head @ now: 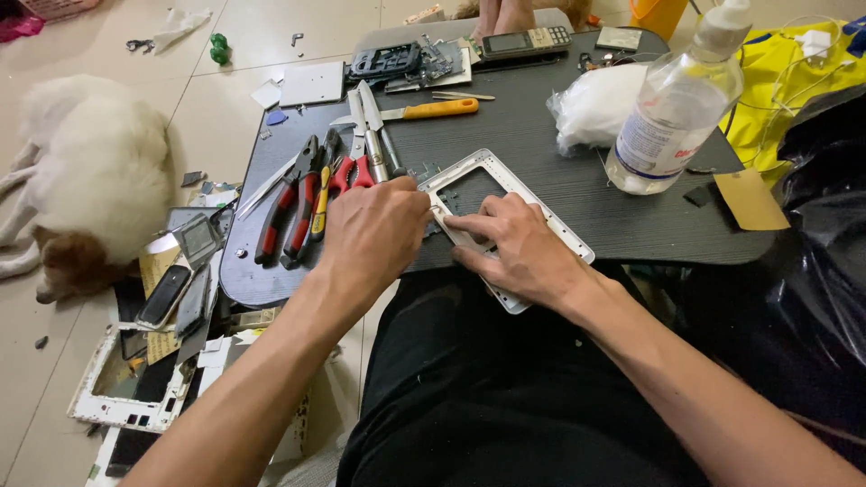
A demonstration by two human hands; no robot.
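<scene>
At the centre of the frame, a white rectangular frame (502, 185) with an open middle lies tilted on the dark bench (577, 171). The right hand (519, 243) presses flat on its lower part, fingers extended, while the left hand (374, 230) is curled closed at its left edge, on what cannot be told. At upper right, a clear plastic bottle (677, 104) holds a little clear liquid.

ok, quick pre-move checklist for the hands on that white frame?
1. Right hand flat on white frame, pinning it: ok.
2. Left hand at the frame's near left edge, fingertips meeting it: ok.
3. Tool in left hand: cannot tell, fingers hide it.
4. Frame fully on the dark table: not ok, its near corner overhangs the lap.
5. Pliers lie beside the left hand: ok.
6. Clear bottle upright, apart from the frame: ok.
</scene>
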